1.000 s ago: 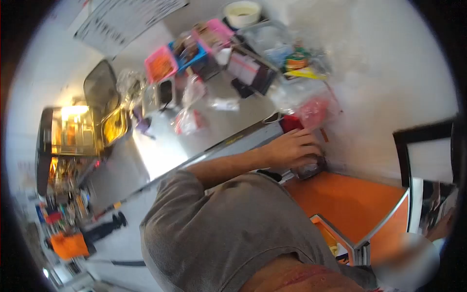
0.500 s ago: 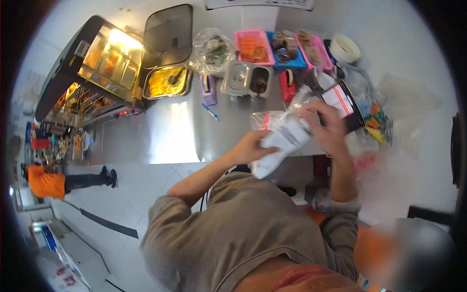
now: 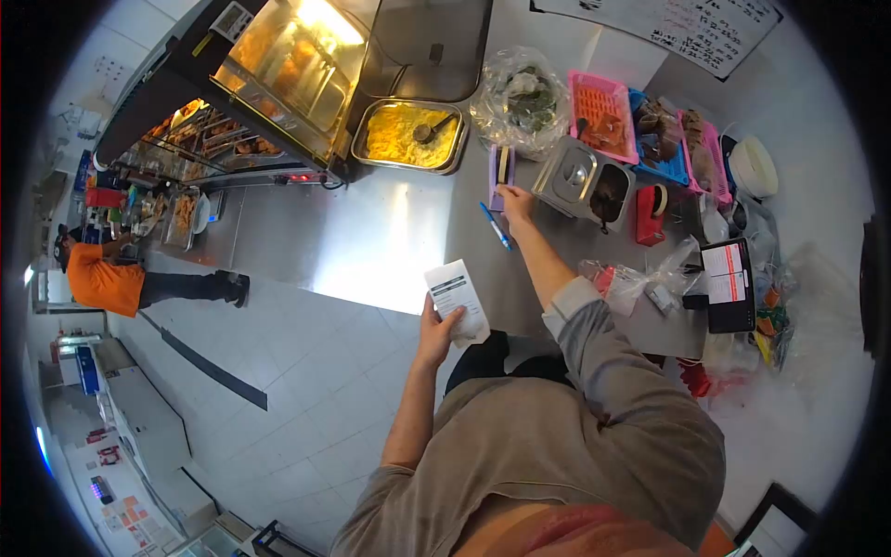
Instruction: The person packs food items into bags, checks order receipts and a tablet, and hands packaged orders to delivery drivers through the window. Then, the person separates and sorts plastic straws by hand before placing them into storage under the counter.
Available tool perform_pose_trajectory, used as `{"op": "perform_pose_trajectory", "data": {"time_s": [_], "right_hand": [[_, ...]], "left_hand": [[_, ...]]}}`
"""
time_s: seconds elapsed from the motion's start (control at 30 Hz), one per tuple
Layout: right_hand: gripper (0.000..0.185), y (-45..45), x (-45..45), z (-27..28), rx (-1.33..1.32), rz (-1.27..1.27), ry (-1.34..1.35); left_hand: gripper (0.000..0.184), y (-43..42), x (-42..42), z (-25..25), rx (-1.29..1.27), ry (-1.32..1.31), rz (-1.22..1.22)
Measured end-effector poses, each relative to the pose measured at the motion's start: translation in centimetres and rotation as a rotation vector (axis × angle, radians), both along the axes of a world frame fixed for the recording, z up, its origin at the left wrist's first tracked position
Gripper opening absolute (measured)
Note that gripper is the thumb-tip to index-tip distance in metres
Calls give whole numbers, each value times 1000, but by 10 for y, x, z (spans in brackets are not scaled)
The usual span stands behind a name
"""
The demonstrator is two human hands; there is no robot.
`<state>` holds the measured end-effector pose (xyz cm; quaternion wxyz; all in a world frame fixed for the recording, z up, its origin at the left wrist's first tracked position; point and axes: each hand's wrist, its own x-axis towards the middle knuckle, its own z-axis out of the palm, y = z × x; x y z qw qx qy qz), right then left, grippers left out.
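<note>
My left hand [image 3: 436, 330] is closed on a white paper packet [image 3: 459, 302] with a printed label, held just in front of the steel counter's edge. The thumb lies across its face. My right hand [image 3: 516, 206] reaches over the counter to the near end of a purple tape dispenser [image 3: 502, 167]. Its fingers are pinched together there, and whether tape is between them is too small to tell. A blue pen [image 3: 496, 226] lies on the steel beside that hand. Just right of the dispenser stand lidded steel containers [image 3: 567, 178].
A tray of yellow food [image 3: 408, 135] and a lit warming cabinet [image 3: 288, 74] stand left. Pink and blue baskets [image 3: 603, 84] line the back. A red tape dispenser [image 3: 649, 218], plastic bags [image 3: 640, 283] and a tablet [image 3: 729, 286] are right. A person in orange [image 3: 102, 278] stands far left.
My right hand has left the packet and moved to the purple tape dispenser. The left hand still holds the packet, now more upright with its label showing. The view has shifted right.
</note>
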<state>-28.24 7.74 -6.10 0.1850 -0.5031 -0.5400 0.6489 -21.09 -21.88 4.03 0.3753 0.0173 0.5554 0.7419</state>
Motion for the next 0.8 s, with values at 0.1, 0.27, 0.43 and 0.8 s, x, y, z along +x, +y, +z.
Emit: {"op": "perform_pose_trajectory", "data": {"time_s": [0.1, 0.27, 0.43, 0.8], "right_hand": [[11, -10, 15, -22, 78, -80, 308], [17, -19, 39, -40, 626, 25, -155], [15, -14, 56, -7, -249, 319, 62], [25, -76, 38, 45, 65, 419, 111]], "left_hand": [[50, 7, -10, -7, -18, 19, -15], [47, 26, -40, -24, -53, 101, -110], [51, 49, -65, -61, -65, 218, -193], [43, 42, -62, -41, -101, 112, -437]]}}
